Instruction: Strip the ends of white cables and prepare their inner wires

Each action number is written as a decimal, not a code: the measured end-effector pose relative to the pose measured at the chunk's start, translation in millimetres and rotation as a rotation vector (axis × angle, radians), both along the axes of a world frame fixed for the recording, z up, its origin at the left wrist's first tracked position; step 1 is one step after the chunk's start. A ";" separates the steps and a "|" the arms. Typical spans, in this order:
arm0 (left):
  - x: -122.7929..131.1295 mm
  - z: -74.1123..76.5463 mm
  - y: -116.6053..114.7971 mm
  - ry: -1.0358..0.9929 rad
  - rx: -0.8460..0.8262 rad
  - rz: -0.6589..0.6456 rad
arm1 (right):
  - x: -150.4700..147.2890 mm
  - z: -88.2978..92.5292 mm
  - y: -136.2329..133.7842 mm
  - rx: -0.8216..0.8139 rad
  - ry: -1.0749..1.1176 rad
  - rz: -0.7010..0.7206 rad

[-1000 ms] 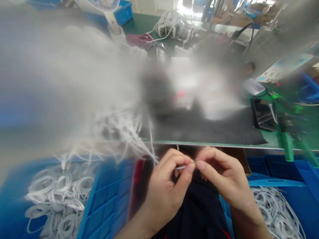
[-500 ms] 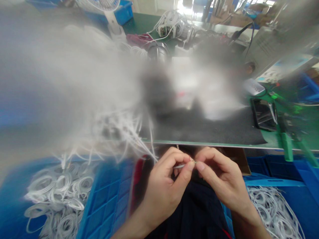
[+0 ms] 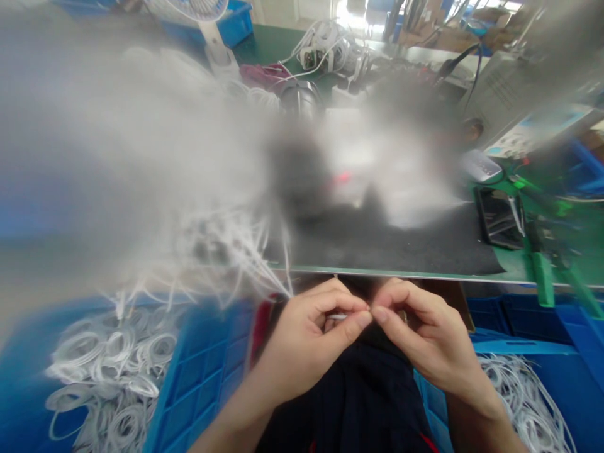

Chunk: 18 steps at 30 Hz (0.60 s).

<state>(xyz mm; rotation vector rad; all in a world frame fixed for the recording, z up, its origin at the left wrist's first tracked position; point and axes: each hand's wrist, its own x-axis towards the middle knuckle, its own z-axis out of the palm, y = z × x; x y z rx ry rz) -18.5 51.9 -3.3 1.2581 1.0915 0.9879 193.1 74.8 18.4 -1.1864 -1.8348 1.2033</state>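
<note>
Low in the middle of the frame, the white cable (image 3: 336, 316) lies nearly sideways, pinched by our left hand (image 3: 309, 346), pointing at our right hand (image 3: 431, 343), its fingertips pressed together, on what we cannot tell.

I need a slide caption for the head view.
Left hand holds a white cable, right hand pinches beside it, blue bins on both sides.

In the upper left of your frame, 1 white fan (image 3: 216, 47) stands near maroon cloth (image 3: 261, 75); at right, 1 dark phone (image 3: 494, 220) lies beside green handles (image 3: 544, 281).
</note>
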 end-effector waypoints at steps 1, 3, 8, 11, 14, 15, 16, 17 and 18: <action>-1.4 1.1 1.3 0.002 0.001 -0.017 | 0.4 0.1 0.5 0.003 -0.002 0.009; -3.1 2.7 4.0 0.001 0.005 -0.040 | 0.9 0.1 1.2 0.011 -0.004 0.024; -4.4 5.9 9.5 0.034 0.022 -0.087 | 2.1 -2.0 2.4 0.017 0.017 0.036; -5.6 9.3 10.6 0.079 0.034 -0.114 | 4.0 -2.7 2.9 -0.003 0.028 0.037; -5.4 12.7 10.4 0.119 0.073 -0.117 | 6.3 -0.3 4.1 -0.063 0.052 0.056; -4.5 13.4 10.2 0.130 0.099 -0.115 | 6.9 1.0 4.5 -0.090 0.077 0.065; -3.3 13.9 10.1 0.140 0.130 -0.113 | 7.3 2.5 5.0 -0.111 0.099 0.075; -1.8 14.2 10.1 0.152 0.160 -0.109 | 7.4 3.9 5.4 -0.120 0.113 0.081; -0.2 14.3 10.0 0.165 0.188 -0.103 | 7.3 5.1 5.6 -0.114 0.115 0.079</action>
